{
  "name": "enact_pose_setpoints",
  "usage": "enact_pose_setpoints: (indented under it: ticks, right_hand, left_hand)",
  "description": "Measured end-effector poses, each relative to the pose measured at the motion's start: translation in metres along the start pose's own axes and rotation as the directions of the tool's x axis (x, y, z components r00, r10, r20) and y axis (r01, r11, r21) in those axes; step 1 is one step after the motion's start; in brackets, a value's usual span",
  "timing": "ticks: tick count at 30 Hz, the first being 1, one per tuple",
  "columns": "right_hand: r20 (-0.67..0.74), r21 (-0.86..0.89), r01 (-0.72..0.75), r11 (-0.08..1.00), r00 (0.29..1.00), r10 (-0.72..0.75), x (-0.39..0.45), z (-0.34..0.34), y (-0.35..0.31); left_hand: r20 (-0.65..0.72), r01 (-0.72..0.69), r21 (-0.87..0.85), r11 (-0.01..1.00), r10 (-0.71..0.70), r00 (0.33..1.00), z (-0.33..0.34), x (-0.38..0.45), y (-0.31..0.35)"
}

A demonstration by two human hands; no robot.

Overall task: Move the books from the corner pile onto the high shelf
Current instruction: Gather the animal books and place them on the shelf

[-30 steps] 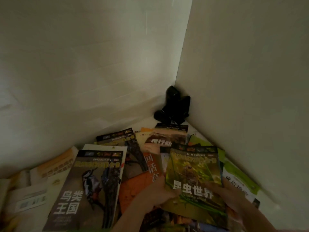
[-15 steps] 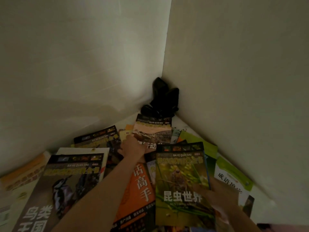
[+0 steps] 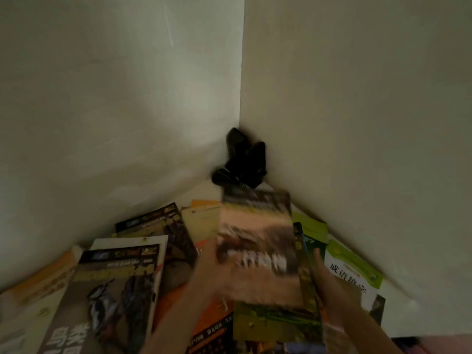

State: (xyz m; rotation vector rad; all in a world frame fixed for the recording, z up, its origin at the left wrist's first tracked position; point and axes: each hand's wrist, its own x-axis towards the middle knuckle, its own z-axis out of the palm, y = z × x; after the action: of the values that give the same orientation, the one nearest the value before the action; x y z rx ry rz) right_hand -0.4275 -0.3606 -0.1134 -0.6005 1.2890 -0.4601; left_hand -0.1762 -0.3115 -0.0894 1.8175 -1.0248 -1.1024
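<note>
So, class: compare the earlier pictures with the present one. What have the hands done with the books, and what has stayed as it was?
The left hand, which reached toward the corner half a second ago, has taken the brown book and is bringing it, blurred, back over the green insect book that the right hand keeps holding. The bird book, the lime-green book and the black object in the corner stayed put.

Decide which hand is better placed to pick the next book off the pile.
Probably the left hand: it is laying a blurred brown book onto the stack that the right hand grips, so the right is occupied.
</note>
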Motion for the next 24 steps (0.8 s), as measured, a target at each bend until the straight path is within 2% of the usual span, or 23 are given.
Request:
enact_pose_setpoints:
  ticks: [1,2,4,6,7,8,9,11,12,13,15,17,19,21,24]
  right_hand:
    - [0.018,0.01,0.017,1.0,1.0,-0.017,0.006,-0.004,0.003]
    - [0.053,-0.028,0.028,0.999,0.998,-0.027,-0.004,0.004,-0.001]
    - [0.083,-0.117,0.068,0.991,0.995,-0.059,-0.008,0.011,-0.002]
    - [0.091,-0.158,0.114,0.981,0.991,-0.101,-0.017,0.019,-0.008]
    - [0.127,-0.165,0.145,0.975,0.984,-0.125,-0.021,0.026,-0.014]
    - [0.155,-0.169,0.173,0.97,0.977,-0.148,-0.03,0.036,-0.024]
    - [0.168,-0.172,0.231,0.958,0.965,-0.203,-0.037,0.049,-0.033]
    - [0.242,-0.147,0.328,0.933,0.927,-0.287,-0.05,0.083,-0.049]
    - [0.286,-0.145,0.351,0.925,0.91,-0.3,-0.056,0.105,-0.054]
    - [0.323,-0.167,0.375,0.912,0.894,-0.309,-0.064,0.129,-0.055]
    - [0.354,-0.229,0.443,0.867,0.868,-0.35,-0.072,0.182,-0.048]
    - [0.311,-0.382,0.499,0.778,0.862,-0.4,-0.068,0.231,-0.023]
    - [0.334,-0.519,0.537,0.666,0.844,-0.42,-0.058,0.275,0.01]
    - [0.319,-0.624,0.505,0.596,0.861,-0.395,-0.045,0.3,0.044]
    - [0.242,-0.793,0.416,0.444,0.885,-0.398,-0.034,0.309,0.084]
  left_hand:
    - [0.07,0.006,0.101,0.995,-0.013,0.997,0.018,-0.008,-0.014]
    - [0.084,0.019,0.201,0.979,-0.036,0.996,0.03,-0.013,-0.027]
    - [-0.071,0.07,0.35,0.934,-0.048,0.996,0.033,-0.014,-0.043]
    - [-0.153,0.099,0.381,0.919,-0.043,0.987,0.018,-0.012,-0.046]
    - [-0.123,0.106,0.273,0.956,-0.075,0.99,0.007,-0.012,-0.042]
    - [-0.062,0.126,0.088,0.988,-0.12,0.991,-0.007,-0.016,-0.033]
    - [0.022,0.182,-0.118,0.976,-0.18,0.983,-0.022,-0.023,-0.02]
    - [0.182,0.316,-0.457,0.831,-0.26,0.948,-0.056,-0.038,0.002]
    - [0.172,0.304,-0.52,0.798,-0.251,0.953,-0.075,-0.044,0.005]
    - [0.113,0.256,-0.53,0.808,-0.232,0.966,-0.095,-0.052,0.008]
    - [-0.052,0.172,-0.462,0.87,-0.219,0.974,-0.139,-0.069,0.001]
    - [-0.196,0.126,-0.299,0.946,-0.19,0.962,-0.184,-0.086,-0.013]
    - [-0.298,0.15,-0.103,0.983,-0.175,0.938,-0.225,-0.1,-0.033]
    - [-0.312,0.202,0.07,0.977,-0.171,0.935,-0.25,-0.104,-0.059]
    - [-0.261,0.316,0.351,0.881,-0.232,0.937,-0.258,-0.097,-0.103]
